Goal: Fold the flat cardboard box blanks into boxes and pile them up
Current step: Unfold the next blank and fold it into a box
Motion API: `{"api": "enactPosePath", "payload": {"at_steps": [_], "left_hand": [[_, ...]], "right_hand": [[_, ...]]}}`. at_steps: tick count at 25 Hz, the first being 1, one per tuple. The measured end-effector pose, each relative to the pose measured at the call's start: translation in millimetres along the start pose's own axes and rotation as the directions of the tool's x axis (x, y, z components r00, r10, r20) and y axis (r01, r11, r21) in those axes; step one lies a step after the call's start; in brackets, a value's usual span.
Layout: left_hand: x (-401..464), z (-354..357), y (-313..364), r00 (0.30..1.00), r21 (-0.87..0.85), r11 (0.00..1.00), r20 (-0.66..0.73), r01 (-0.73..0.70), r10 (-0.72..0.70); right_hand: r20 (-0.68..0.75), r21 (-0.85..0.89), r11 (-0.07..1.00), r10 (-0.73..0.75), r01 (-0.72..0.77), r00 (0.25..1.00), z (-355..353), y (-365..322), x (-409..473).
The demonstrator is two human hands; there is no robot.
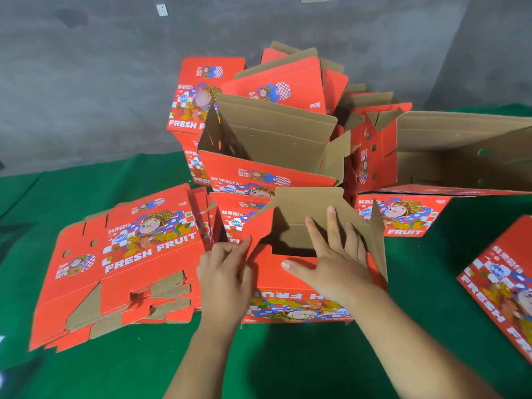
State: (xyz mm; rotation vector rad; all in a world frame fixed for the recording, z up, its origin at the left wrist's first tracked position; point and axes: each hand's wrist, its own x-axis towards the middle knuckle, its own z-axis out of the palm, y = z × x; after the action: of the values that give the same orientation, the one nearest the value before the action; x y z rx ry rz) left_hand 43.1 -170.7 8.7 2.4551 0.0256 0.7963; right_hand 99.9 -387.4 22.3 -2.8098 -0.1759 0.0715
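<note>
A red printed box [296,308] stands half-formed on the green table right in front of me, its brown flaps up. My left hand [226,270] pinches the left side flap [259,230] near its lower edge. My right hand [334,256] lies with straight fingers spread on the brown inner flap, thumb on the red front edge. A stack of flat red blanks [121,272] lies to the left. Behind, several folded boxes [270,145] are piled up with open tops.
A large opened box [460,156] lies on its side at the right. Another red blank [506,286] pokes in at the right edge. The green cloth [288,364] covers the table; a grey wall [86,82] rises behind the pile.
</note>
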Motion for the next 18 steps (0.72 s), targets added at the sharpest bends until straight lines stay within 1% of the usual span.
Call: {"api": "enactPosePath", "payload": {"at_steps": [1,2,3,4,6,7,8,9,10,12,14,16,18], "left_hand": [[2,-4,-3,0.996,-0.071,0.997,0.091,-0.002,0.008],[4,-6,-4,0.983,-0.102,0.994,0.183,0.025,-0.005],[6,-7,-2,0.97,-0.067,0.997,0.24,0.047,-0.03],[10,-6,2,0.966,0.037,0.998,0.251,0.052,-0.059],[26,3,12,0.97,0.311,0.95,0.236,-0.015,-0.062],[37,7,19,0.955,0.382,0.923,0.288,-0.052,-0.066],[48,12,25,0.929,0.399,0.913,0.363,-0.086,-0.071],[58,15,28,0.902,0.39,0.915,0.425,-0.104,-0.079],[65,18,30,0.885,0.373,0.922,0.457,-0.1,-0.089],[69,24,30,0.891,0.361,0.93,0.442,-0.067,-0.108],[69,27,28,0.917,0.359,0.933,0.376,-0.015,-0.13],[71,29,26,0.926,0.328,0.943,0.337,0.053,-0.169],[75,29,22,0.92,0.294,0.952,0.342,0.088,-0.191]], "right_hand": [[-0.028,0.002,1.0,-0.008,0.008,1.0,0,0,0],[-0.057,0.006,1.0,-0.025,0.025,0.998,0,-1,-1],[-0.092,0.008,0.999,-0.048,0.048,0.995,0,-3,-2],[-0.139,0.004,0.998,-0.069,0.07,0.988,-1,-5,-4],[-0.29,0.001,0.998,-0.065,0.068,0.955,0,-10,-9],[-0.392,0.014,0.999,-0.03,0.038,0.919,1,-11,-13],[-0.491,0.043,0.999,0.022,-0.001,0.871,3,-11,-18],[-0.568,0.083,0.996,0.082,-0.043,0.819,6,-10,-21],[-0.608,0.124,0.989,0.141,-0.083,0.781,8,-6,-25],[-0.618,0.179,0.977,0.206,-0.12,0.759,9,4,-28],[-0.641,0.207,0.975,0.199,-0.083,0.741,6,16,-27],[-0.677,0.258,0.966,0.167,0.02,0.717,4,25,-28],[-0.706,0.276,0.951,0.101,0.141,0.701,5,33,-31]]}}
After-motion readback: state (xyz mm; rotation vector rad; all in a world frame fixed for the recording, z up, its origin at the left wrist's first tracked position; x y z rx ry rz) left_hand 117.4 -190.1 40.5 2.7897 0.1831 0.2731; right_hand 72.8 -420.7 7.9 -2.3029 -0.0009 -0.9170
